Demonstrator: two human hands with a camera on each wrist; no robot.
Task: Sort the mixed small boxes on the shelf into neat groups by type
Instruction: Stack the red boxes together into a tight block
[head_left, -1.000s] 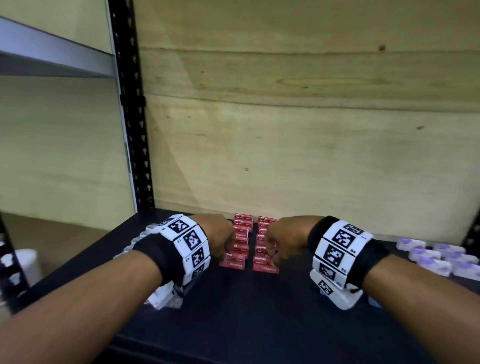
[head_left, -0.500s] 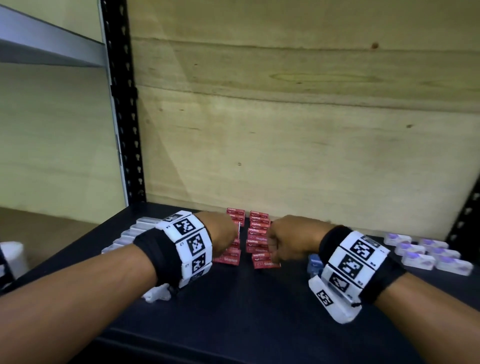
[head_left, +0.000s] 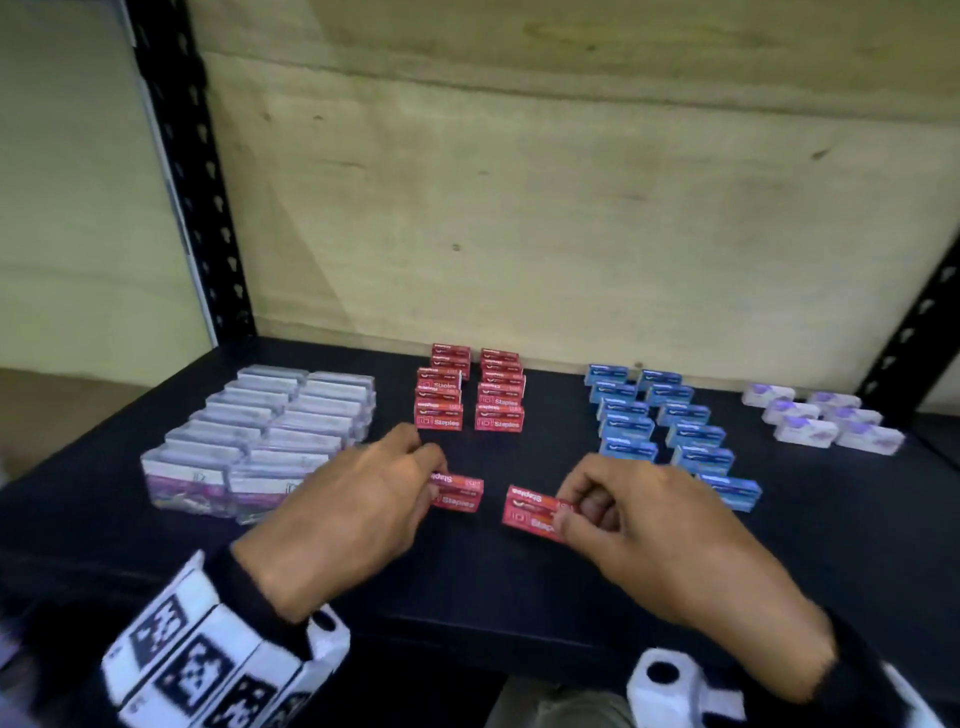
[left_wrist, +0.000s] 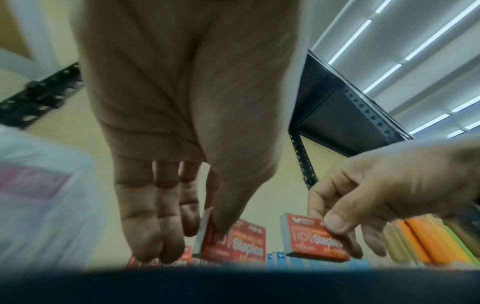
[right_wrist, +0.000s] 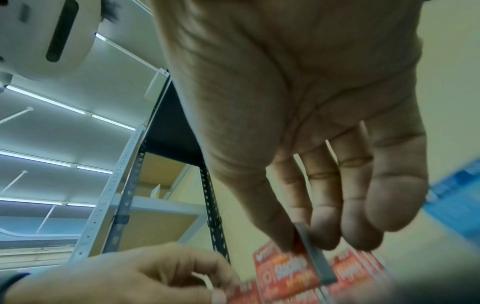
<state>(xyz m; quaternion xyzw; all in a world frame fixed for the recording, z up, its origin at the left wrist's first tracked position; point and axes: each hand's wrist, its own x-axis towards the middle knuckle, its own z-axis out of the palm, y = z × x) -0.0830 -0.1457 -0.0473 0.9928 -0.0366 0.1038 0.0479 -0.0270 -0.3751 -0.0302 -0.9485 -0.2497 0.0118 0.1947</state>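
On the black shelf my left hand pinches a red staples box by its left end, thumb and fingers on it. My right hand pinches a second red staples box by its right end. Both boxes are held just in front of two rows of stacked red staples boxes. Left of those lie white-and-purple boxes, to the right blue boxes, and far right small white boxes with purple lids.
A plywood back wall closes the shelf behind the rows. Black perforated uprights stand at the left and right. One blue box lies close to my right hand. Bare shelf surface stretches in front of the hands.
Both hands have drawn back from the red rows toward the front edge, each now holding one red staples box. The head view has tilted down, showing all the groups.
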